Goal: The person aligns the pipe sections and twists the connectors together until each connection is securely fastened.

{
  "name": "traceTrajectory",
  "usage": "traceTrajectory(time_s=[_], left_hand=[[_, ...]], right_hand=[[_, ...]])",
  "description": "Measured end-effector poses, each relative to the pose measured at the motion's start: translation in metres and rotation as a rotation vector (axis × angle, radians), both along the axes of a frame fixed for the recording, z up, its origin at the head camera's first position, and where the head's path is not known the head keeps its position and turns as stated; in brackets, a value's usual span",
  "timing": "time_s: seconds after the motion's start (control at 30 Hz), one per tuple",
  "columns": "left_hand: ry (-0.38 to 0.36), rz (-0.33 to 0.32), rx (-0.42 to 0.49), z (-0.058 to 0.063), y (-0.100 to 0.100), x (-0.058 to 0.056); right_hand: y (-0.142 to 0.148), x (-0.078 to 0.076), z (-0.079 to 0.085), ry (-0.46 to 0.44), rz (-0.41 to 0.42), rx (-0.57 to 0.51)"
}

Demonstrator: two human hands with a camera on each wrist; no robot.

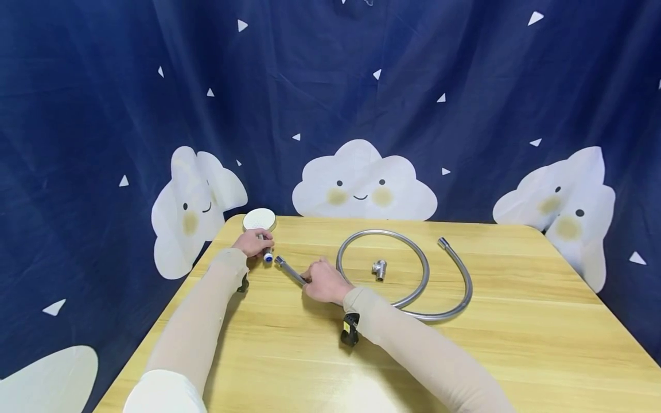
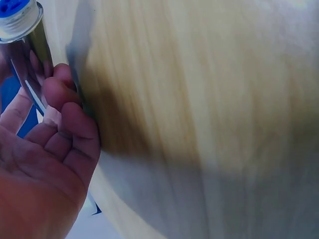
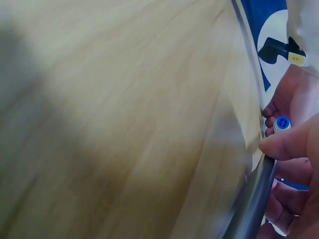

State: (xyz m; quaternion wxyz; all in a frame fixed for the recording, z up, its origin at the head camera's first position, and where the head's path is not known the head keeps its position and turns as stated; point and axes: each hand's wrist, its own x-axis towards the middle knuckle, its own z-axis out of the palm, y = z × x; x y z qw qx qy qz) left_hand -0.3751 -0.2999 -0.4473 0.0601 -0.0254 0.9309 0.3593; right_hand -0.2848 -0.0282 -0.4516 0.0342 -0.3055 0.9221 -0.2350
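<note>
My left hand (image 1: 252,243) grips the chrome handle of a shower head (image 1: 260,219), whose round white face lies at the table's far left corner. Its white threaded end with a blue insert (image 2: 19,22) shows at the top left of the left wrist view. In my right hand (image 1: 326,281) is a grey shower hose (image 1: 292,273), pinched a little behind its metal end fitting (image 1: 280,261). That fitting points toward the threaded end, with a small gap between the two. The right wrist view shows the thumb and fingers around the hose (image 3: 253,199).
The rest of the hose loops over the wooden table (image 1: 542,321), its other end fitting (image 1: 442,242) lying at the right. Inside the loop sits a small chrome tee-shaped fitting (image 1: 379,269). A blue curtain (image 1: 465,46) with clouds hangs behind the table.
</note>
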Motion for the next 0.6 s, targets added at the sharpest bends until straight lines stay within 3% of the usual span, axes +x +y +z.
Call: traceTrajectory(time_s=[0.2, 0.4, 0.6], left_hand=[[0.012, 0.045, 0.072, -0.0018, -0.0003, -0.0009], [0.036, 0.078, 0.164, -0.005, -0.0031, -0.0018], [-0.001, 0.056, 0.269, -0.003, -0.0031, 0.0003]], right_hand=[[-0.0015, 0.0041, 0.0044, -0.162, -0.048, -0.097], [-0.0022, 0.0036, 0.0005, -0.182, -0.04, -0.153], [-0.0001, 0.003, -0.0009, -0.243, -0.032, -0.254]])
